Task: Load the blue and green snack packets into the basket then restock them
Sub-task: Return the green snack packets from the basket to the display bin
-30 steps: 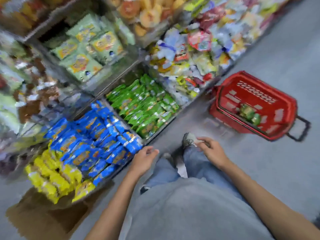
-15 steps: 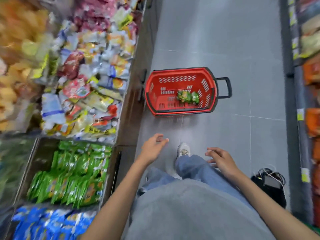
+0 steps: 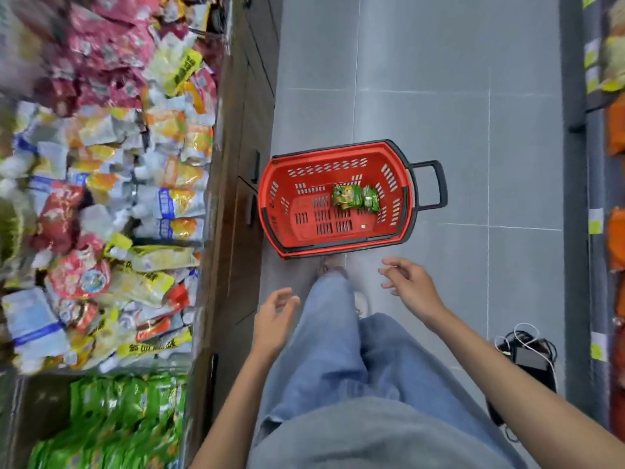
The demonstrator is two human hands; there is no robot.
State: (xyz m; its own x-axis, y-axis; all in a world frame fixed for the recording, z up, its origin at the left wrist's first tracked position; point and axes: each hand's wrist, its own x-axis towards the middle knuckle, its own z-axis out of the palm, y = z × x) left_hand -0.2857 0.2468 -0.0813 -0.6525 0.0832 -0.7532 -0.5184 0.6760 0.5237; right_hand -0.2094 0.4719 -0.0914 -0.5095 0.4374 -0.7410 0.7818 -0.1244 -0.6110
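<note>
Looking down an aisle at a red basket (image 3: 324, 167) sitting on the grey tiled floor (image 3: 439, 96), close against the base of the left-hand shelving (image 3: 236, 231). Lying with its long axis across the aisle, black pull handle (image 3: 436, 184) pointing away from that shelving toward the middle of the floor. Carrying a small cluster of green packets (image 3: 355, 197) in the far right part of its bottom, lying flat, side by side along that same long axis, printed faces up; not allowing a sure count, two or three at most.

Leaving broad open tile beyond the handle and past the basket's far edge, with only a narrow strip along the shelving side.

Holding both hands out and gripping nothing: left hand (image 3: 274, 319) hovering beside the left leg of the blue jeans (image 3: 331, 333), fingers loosely spread and slightly bent; right hand (image 3: 411, 286) reaching ahead, fingers fanned apart, stopping just short of the basket's near right corner without touching it. Showing a pale shoe (image 3: 333, 265) right at the basket's near edge, blurred.

Catching a bin of green stock (image 3: 118, 421) at the lower left, cut off by the frame and smeared. Showing mixed packets (image 3: 118, 198) above it, too blurred for reading. Glimpsing orange goods (image 3: 614, 130) as a sliver at the right edge, and a black device with white cables (image 3: 527, 357) on the floor by the right shelving, partly hidden behind the right forearm.
</note>
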